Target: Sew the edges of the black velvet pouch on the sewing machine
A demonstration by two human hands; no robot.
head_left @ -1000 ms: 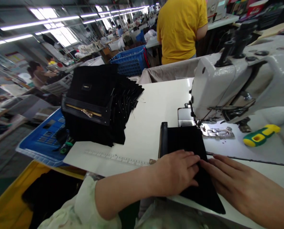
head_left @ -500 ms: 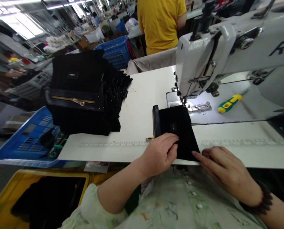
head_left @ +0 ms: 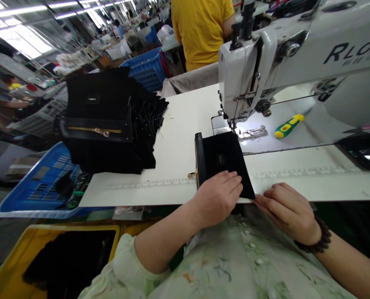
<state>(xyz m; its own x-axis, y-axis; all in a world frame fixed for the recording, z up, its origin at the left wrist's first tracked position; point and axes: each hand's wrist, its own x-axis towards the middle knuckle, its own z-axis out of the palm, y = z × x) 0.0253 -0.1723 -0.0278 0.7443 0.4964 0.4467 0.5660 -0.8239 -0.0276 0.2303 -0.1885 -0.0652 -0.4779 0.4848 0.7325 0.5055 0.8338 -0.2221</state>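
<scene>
Black zip pouch lies at the white counter's near edge, just before the sewing machine. Left hand lies flat on it, fingers together; right hand fingers bunched at its near-right corner, grip unclear. Stacked pouches far left, busy factory hall behind.

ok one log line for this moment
left hand: resting on black pouch | right hand: at pouch's near corner | pouch: on table, before sewing machine
</scene>
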